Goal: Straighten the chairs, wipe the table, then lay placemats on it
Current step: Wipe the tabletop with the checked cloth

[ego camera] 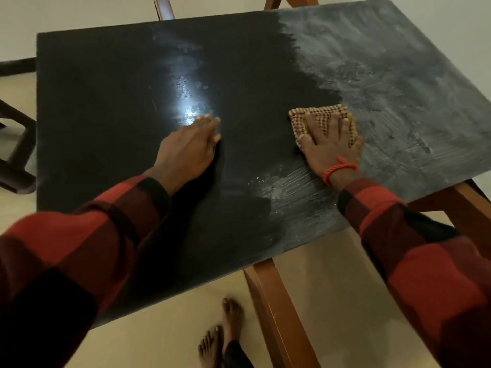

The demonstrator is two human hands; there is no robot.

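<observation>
A dark table top fills the view. Its left part is clean and glossy, its right part grey with dust and wipe streaks. My right hand, with a red cord at the wrist, presses flat on a folded tan checked cloth at the border between the clean and dusty areas. My left hand rests flat on the clean part near a bright light reflection, fingers together, holding nothing. No placemats are in view.
A brown wooden chair frame stands at the table's near right edge, with another wooden piece further right. A dark chair stands at the left. More chair parts show beyond the far edge. My bare feet stand on the beige floor.
</observation>
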